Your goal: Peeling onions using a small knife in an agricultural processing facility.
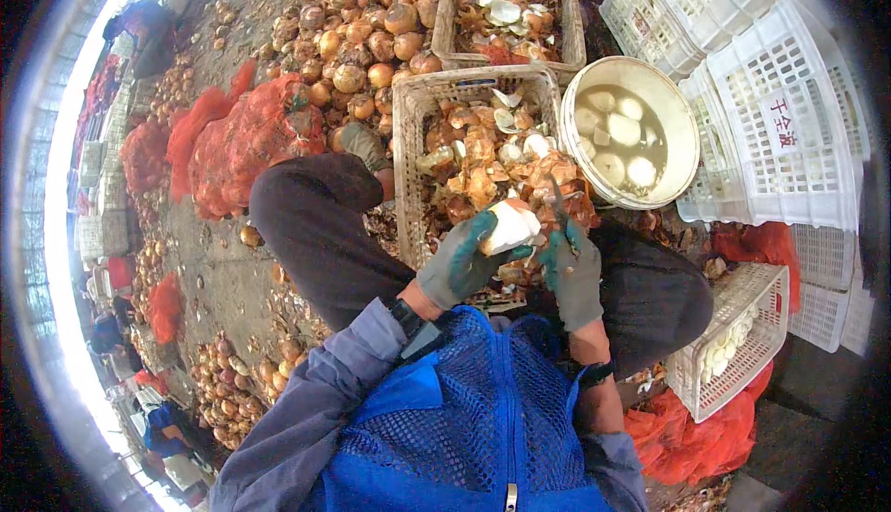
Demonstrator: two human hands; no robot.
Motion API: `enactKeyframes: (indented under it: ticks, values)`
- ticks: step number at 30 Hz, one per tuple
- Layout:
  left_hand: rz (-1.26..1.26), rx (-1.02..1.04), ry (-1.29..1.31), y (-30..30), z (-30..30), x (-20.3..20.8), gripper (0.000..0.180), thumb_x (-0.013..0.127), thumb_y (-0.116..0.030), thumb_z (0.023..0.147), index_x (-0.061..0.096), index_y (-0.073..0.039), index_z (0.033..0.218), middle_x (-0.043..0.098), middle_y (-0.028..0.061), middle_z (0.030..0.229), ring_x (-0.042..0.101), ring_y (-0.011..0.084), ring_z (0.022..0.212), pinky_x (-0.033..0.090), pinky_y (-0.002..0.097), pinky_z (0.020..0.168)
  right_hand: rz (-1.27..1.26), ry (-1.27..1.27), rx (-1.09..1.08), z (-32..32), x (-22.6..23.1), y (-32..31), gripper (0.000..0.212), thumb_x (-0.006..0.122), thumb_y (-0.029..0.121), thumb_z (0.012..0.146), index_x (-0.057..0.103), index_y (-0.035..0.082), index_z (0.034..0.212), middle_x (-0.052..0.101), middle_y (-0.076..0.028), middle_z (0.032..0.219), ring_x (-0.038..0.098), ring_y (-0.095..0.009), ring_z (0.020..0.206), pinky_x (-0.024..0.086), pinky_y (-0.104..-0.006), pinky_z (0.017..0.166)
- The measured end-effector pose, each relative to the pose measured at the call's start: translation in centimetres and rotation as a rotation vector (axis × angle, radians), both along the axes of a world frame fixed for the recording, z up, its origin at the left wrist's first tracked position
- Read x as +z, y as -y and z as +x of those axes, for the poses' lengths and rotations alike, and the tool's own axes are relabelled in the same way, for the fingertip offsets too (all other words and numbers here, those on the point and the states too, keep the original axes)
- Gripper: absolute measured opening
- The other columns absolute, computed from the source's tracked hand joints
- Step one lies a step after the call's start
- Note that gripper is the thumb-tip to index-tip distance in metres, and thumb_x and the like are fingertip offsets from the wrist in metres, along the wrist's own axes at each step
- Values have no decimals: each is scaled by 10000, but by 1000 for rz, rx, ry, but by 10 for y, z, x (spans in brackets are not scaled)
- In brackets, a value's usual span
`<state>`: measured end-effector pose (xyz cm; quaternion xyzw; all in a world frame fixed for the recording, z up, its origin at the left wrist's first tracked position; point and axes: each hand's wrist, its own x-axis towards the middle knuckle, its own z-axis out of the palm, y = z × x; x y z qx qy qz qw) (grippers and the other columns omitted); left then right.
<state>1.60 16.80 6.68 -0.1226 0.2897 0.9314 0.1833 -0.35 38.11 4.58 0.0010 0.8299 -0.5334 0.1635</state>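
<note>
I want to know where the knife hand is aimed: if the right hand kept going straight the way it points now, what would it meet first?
The right hand points up and slightly left, so it would probably first meet the onion skins heaped in the crate just beyond it. Depth is unclear; the peeled onion in the left hand sits close beside that line.

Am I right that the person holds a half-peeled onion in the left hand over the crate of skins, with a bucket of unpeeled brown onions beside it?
Not quite. The head view shows the bucket holds peeled white onions in water, not brown ones. The rest stands: the left hand holds the half-peeled onion over the crate of skins.
</note>
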Motion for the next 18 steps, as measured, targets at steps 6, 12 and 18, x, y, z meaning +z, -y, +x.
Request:
enactKeyframes:
  ticks: [6,12,18]
  values:
    - [-236,-37,-77,12,-6,11,750,641,-602,1030,553,-14,1487,673,129,1390,666,239,1261,518,392,1116,-31,42,34,4,24,-6,346,737,76,956,687,8,1292,705,-242,1219,704,-387,1033,567,-468,927]
    - [-427,-75,-76,9,-3,5,771,681,-555,1028,512,-2,1539,662,113,1408,642,219,1281,516,350,1102,101,-332,105,-10,42,6,242,766,124,922,727,40,1146,729,-144,993,705,-352,883,545,-489,773]
    - [-533,-163,-44,10,-3,-3,786,708,-519,1024,486,0,1572,663,106,1420,639,214,1274,502,342,1123,428,-663,288,2,19,5,254,758,159,918,735,97,1163,677,-140,1142,663,-343,988,513,-493,800]
